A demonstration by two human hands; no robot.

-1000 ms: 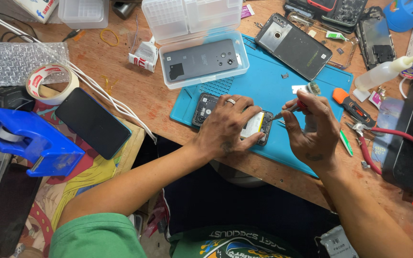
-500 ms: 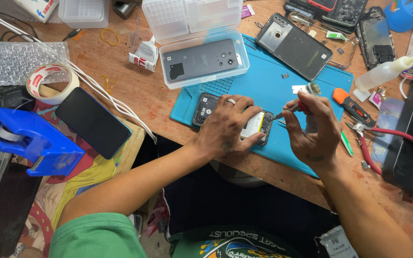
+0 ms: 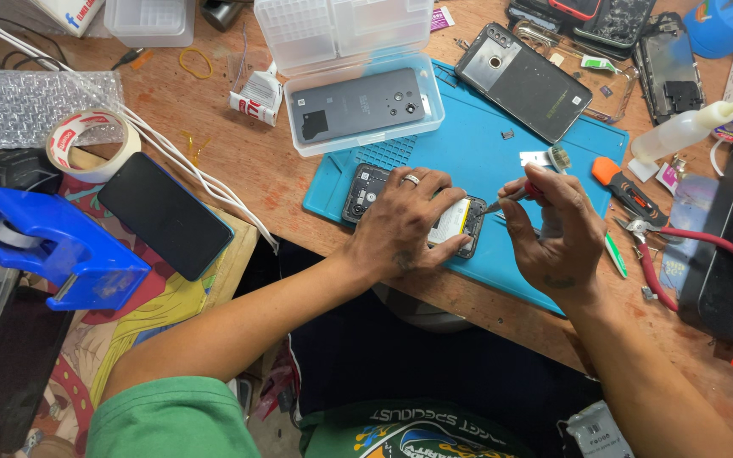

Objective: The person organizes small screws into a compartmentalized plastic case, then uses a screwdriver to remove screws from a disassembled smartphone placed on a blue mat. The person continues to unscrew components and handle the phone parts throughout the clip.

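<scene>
- The wooden tabletop (image 3: 214, 161) carries everything, cluttered from edge to edge.
- A blue work mat (image 3: 485, 144) lies on it, in front of the person.
- A clear plastic box (image 3: 362, 110) with a grey phone back inside sits at the mat's far left corner; a dark phone back cover (image 3: 523, 80) lies on the mat's far side.
- A blue tape dispenser (image 3: 53, 246) stands well to the left, with a black phone (image 3: 165, 215) just beside it.
- The left hand (image 3: 405, 225) lies flat over the opened phone (image 3: 460, 222) on the mat's near edge, fingers spread, pressing it down rather than gripping.
- The right hand (image 3: 557, 233) has its grip closed narrowly on a thin tool (image 3: 511, 198), whose tip meets the phone's right end.
- An orange-handled screwdriver (image 3: 625, 188) lies just right of that hand.
</scene>
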